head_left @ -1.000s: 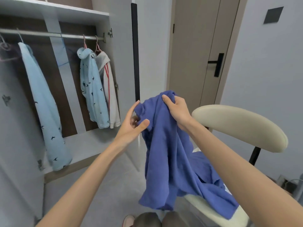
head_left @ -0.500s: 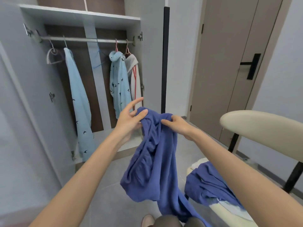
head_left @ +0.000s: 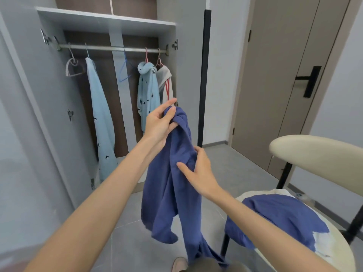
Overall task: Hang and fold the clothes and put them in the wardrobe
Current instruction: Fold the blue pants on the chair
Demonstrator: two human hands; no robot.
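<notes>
A dark blue garment (head_left: 172, 193) hangs in front of me, bunched at the top. My left hand (head_left: 159, 124) grips its top end. My right hand (head_left: 198, 169) holds the cloth lower down, fingers pinching a fold. Behind stands the open wardrobe (head_left: 106, 20) with a metal rail (head_left: 112, 48). On the rail hang a light blue garment (head_left: 100, 118), a light blue bird-print hoodie (head_left: 146, 91) and a white top with red stripes (head_left: 167, 85). Two bare hangers are there too: a whitish hanger (head_left: 73, 67) and a blue hanger (head_left: 124, 73).
A cream chair (head_left: 318, 158) stands at the right with another blue garment (head_left: 279, 216) on its seat. A black-edged wardrobe door (head_left: 204, 75) stands open in the middle. A beige room door (head_left: 284, 75) with a black handle is behind. Grey tile floor lies below.
The blue garment has come off the chair and toward the wardrobe. My left hand now grips its top; my right hand has slid down the cloth. The view turned left.
</notes>
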